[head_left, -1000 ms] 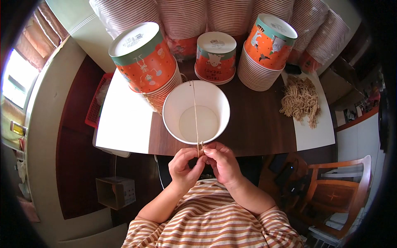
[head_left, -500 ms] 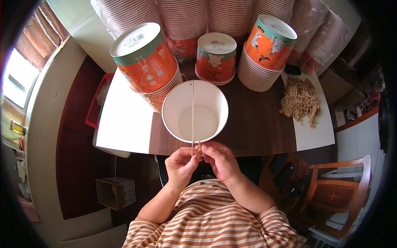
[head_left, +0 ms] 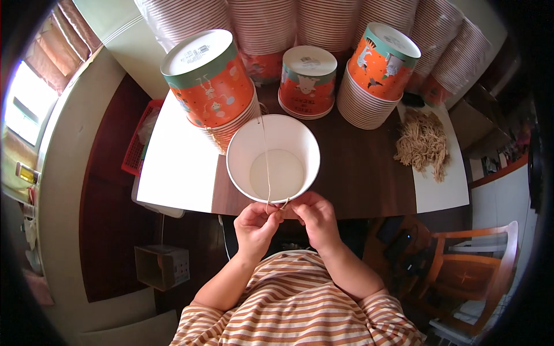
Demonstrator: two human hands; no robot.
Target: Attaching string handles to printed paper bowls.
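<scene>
So there's a round, smooth white tub (head_left: pixel 288 164), papery-looking with a rolled rim, sitting mouth up at the near edge of the worktop (head_left: pixel 358 184), a bit left of its middle. A thin, twisty tan cord (head_left: pixel 268 170) crosses the mouth from the far rim to the near one, bowing slightly. Left hand (head_left: pixel 255 226) has thumb and forefinger pinched together on the cord just off the near rim. Right hand (head_left: pixel 316 222) has its fingers curled, nearly closed, right at that rim; can't tell if they're gripping the cord too. Glossy orange-and-green tubs (head_left: pixel 210 92) are upside down along the far edge, and a shaggy tan cord heap (head_left: pixel 424 141) lies toward the right edge.
</scene>
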